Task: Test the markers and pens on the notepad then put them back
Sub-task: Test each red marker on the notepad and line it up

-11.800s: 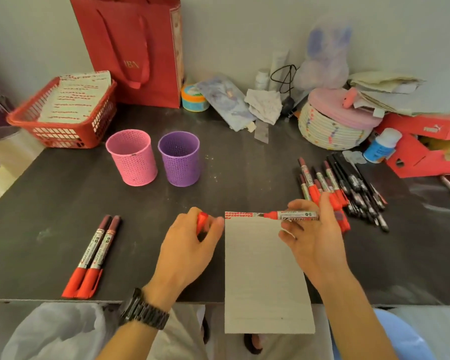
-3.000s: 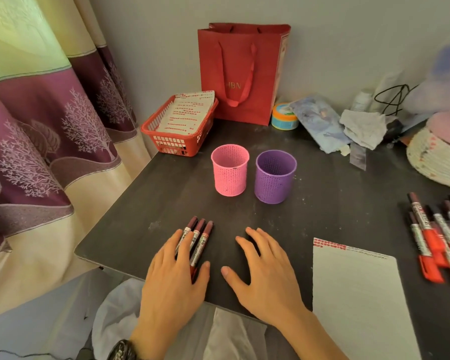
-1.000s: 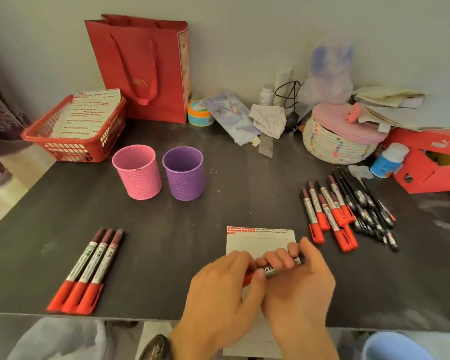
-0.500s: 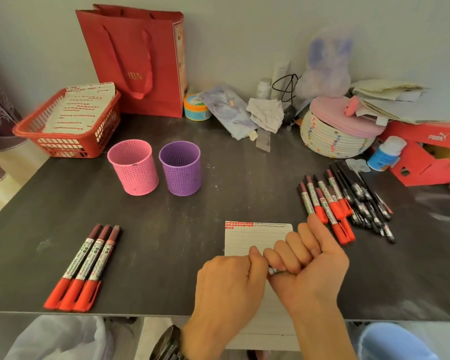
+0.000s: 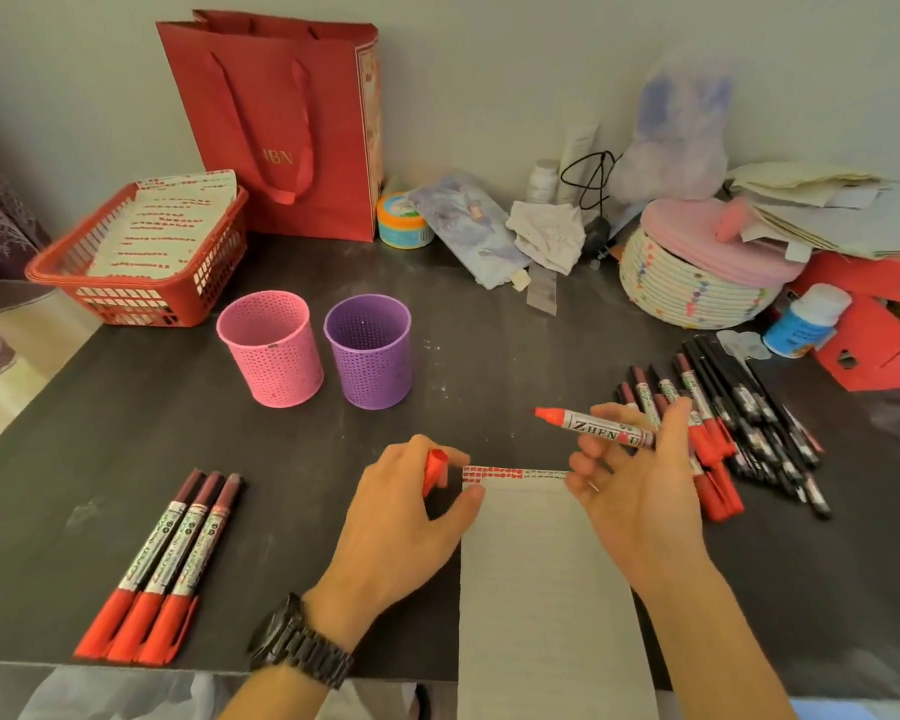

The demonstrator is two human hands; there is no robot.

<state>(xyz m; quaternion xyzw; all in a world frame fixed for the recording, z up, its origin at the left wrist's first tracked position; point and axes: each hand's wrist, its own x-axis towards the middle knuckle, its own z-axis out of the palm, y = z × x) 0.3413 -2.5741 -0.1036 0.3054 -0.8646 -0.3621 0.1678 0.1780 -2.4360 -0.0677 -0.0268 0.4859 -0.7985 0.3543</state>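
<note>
Near the lower middle of the frame, the person's right hand [image 5: 645, 501] is gripping a white-barrelled marker [image 5: 593, 427] with its red felt tip bared. The fingers are curling round the rear of the printed barrel, and the tip is pointing toward the upper left, above the top edge of the grey lined notepad [image 5: 541, 589]. The left hand [image 5: 401, 517] is pinching the red plastic cap [image 5: 434, 467] between thumb and fingers, just beside the notepad's upper left corner. Red test marks are running along the notepad's top margin.

Three capped red markers [image 5: 178, 553] are lying side by side at the lower left of the dark surface [image 5: 100, 449]. A pile of red markers and black pens [image 5: 723, 439] is lying at the right. A pink perforated cup [image 5: 274, 356] and a purple perforated cup [image 5: 370, 356] are standing together above the hands.

The marker is probably light and stiff, and its smooth plastic barrel is likely a little slippery. Taking it further forward, close behind the tip but clear of the wet felt, would probably be steadiest for writing. The small cap could easily slip or roll away if dropped.
</note>
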